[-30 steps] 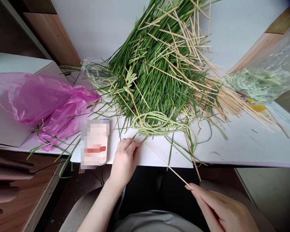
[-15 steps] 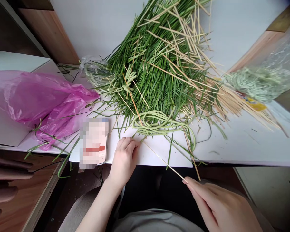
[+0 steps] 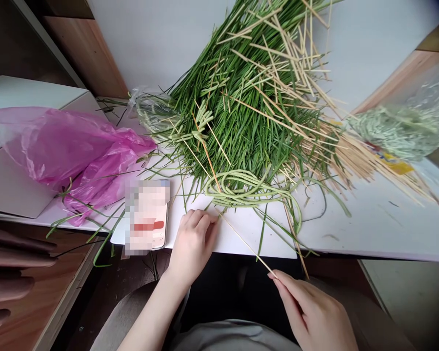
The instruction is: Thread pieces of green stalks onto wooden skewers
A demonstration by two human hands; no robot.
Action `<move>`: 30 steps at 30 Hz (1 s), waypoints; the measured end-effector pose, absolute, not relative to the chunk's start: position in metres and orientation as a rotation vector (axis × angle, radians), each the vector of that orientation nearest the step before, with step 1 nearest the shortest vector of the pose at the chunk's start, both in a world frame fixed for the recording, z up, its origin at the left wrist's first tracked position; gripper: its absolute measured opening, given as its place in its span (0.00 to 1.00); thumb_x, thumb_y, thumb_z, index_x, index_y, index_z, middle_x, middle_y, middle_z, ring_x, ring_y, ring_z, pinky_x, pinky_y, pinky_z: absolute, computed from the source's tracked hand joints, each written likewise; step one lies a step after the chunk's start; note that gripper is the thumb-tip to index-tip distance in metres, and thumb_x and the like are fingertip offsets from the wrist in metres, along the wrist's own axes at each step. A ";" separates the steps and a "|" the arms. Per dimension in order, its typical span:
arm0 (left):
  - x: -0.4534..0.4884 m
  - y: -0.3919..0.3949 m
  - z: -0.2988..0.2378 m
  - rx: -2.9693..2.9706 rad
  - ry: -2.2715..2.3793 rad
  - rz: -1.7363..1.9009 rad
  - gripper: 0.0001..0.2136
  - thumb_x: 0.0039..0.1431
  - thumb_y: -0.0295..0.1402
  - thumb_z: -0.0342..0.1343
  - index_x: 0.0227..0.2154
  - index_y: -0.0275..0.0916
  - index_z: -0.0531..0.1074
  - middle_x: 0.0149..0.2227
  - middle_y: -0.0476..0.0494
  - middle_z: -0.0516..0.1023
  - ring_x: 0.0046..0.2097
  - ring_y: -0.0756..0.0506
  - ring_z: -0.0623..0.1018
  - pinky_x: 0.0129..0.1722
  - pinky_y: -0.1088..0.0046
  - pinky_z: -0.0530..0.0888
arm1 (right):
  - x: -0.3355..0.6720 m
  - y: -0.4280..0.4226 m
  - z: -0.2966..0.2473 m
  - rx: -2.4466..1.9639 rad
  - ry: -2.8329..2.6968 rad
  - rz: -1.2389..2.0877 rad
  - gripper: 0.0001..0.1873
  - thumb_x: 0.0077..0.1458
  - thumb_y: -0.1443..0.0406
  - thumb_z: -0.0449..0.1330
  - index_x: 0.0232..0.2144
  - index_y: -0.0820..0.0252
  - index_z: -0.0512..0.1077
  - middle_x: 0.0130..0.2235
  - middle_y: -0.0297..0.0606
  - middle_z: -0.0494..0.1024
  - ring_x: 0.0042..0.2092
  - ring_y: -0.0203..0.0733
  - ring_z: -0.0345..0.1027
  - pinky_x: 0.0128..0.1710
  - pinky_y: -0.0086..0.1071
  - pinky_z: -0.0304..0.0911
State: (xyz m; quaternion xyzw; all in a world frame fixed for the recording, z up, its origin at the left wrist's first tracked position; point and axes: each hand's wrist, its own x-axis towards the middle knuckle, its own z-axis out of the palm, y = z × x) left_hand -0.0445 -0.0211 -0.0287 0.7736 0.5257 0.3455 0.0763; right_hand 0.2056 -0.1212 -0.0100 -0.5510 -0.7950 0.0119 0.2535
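1. The thin wooden skewer (image 3: pixel 241 238) slants with its long axis from the table edge down toward the right hand (image 3: pixel 309 304); its far end points forward and left, beside the left hand's fingertips.
2. The right thumb and fingers pinch its near end. The left hand (image 3: pixel 193 239) rests curled on the table; whether it grips anything cannot be told.
3. Counted: one held skewer, one phone (image 3: pixel 149 207), one pink plastic bag (image 3: pixel 76 151), one loose coil of long beans (image 3: pixel 239 199). The garlic chives (image 3: pixel 234 131) and loose skewers (image 3: pixel 354 156) are too many to count.
4. The coil lies just beyond the held skewer's far end, against the chive heap.
5. The white table (image 3: pixel 351 224) meets a pale backing panel (image 3: pixel 161 44), flanked by wooden boards (image 3: pixel 89 53).
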 end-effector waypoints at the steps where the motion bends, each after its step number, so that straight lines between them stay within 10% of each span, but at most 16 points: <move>1: -0.046 -0.020 -0.026 2.312 1.566 1.026 0.03 0.69 0.27 0.57 0.40 0.38 0.76 0.38 0.42 0.80 0.41 0.39 0.77 0.43 0.59 0.75 | 0.205 -0.122 -0.013 -1.495 -2.130 0.047 0.27 0.78 0.62 0.46 0.38 0.63 0.83 0.31 0.41 0.88 0.28 0.40 0.85 0.25 0.24 0.75; 10: -0.052 0.011 -0.002 2.515 1.644 0.757 0.14 0.67 0.23 0.57 0.50 0.43 0.79 0.47 0.42 0.83 0.45 0.36 0.77 0.46 0.58 0.75 | 0.234 -0.146 -0.040 -1.490 -2.054 0.190 0.12 0.74 0.64 0.53 0.47 0.57 0.77 0.39 0.36 0.89 0.36 0.37 0.86 0.39 0.19 0.77; 30: -0.047 0.017 0.000 2.526 1.580 0.714 0.01 0.66 0.30 0.62 0.39 0.42 0.76 0.41 0.44 0.85 0.43 0.37 0.77 0.44 0.58 0.72 | 0.241 -0.158 -0.040 -1.512 -2.037 0.289 0.15 0.74 0.65 0.53 0.46 0.60 0.80 0.38 0.42 0.89 0.36 0.42 0.86 0.37 0.23 0.80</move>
